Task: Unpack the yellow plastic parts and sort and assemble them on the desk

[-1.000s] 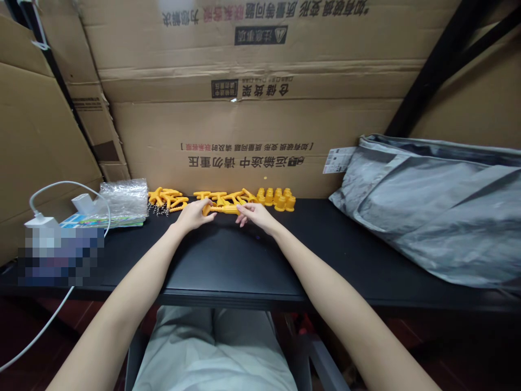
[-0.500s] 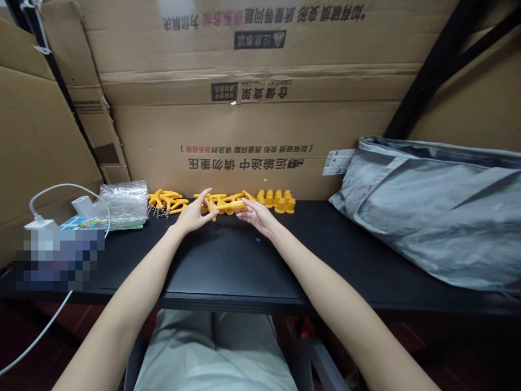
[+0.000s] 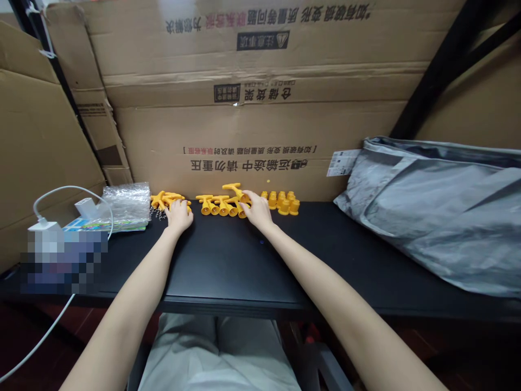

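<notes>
My right hand (image 3: 257,210) is closed around a yellow plastic corkscrew (image 3: 233,187), its T-shaped handle pointing up and left above a row of others. That row of yellow corkscrews (image 3: 214,208) stands in the middle, their round open ends facing me. Farther left, my left hand (image 3: 179,216) reaches into a pile of yellow T-handles with metal spirals (image 3: 159,202). Its fingers curl over one handle at the pile's right end, partly hiding it. Just beyond my right hand are several yellow bell-shaped sleeves (image 3: 284,203), standing upright.
A stack of clear plastic bags (image 3: 127,206) lies left of the pile, near a white charger (image 3: 45,233) with a cable. On the right rests a large grey bag (image 3: 439,212). Cardboard (image 3: 252,130) walls the back of the black table (image 3: 228,266).
My left hand has moved left from the middle to the pile of handles. My right hand has turned the corkscrew from lying level to slanting, above the row.
</notes>
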Tool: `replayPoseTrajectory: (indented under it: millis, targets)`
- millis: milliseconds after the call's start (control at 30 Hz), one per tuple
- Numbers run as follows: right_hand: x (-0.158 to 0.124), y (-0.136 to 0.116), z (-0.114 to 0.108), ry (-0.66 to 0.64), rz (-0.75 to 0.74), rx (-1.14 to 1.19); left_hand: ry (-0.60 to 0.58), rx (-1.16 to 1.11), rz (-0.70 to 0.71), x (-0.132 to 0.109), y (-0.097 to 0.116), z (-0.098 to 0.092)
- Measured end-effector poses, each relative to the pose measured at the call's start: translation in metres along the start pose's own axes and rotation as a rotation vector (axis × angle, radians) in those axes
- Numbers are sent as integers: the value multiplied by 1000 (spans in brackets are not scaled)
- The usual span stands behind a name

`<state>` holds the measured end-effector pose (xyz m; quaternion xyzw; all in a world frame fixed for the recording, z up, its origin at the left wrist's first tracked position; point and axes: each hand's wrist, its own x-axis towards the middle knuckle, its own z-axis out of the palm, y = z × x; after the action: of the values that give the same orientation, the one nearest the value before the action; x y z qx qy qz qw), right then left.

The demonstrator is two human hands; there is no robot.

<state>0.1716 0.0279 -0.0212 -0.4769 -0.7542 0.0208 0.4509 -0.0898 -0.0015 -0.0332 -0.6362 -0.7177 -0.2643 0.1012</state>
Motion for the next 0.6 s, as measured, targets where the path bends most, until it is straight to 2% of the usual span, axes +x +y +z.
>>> replayPoseTrajectory:
  millis: [67,167,333,600]
  targets:
    - [-2,-1,2,-62,-55,-232,-29,13,-41,1,-5,4]
    - [-6,1,4,-105,-58,-412,-93,30,-71,2,-11,9]
    - [-8,7,2,-96,-52,-477,-122,39,-54,3,-14,12]
    - [-10,3,-5,-182,-13,-551,-96,51,-59,4,-18,14]
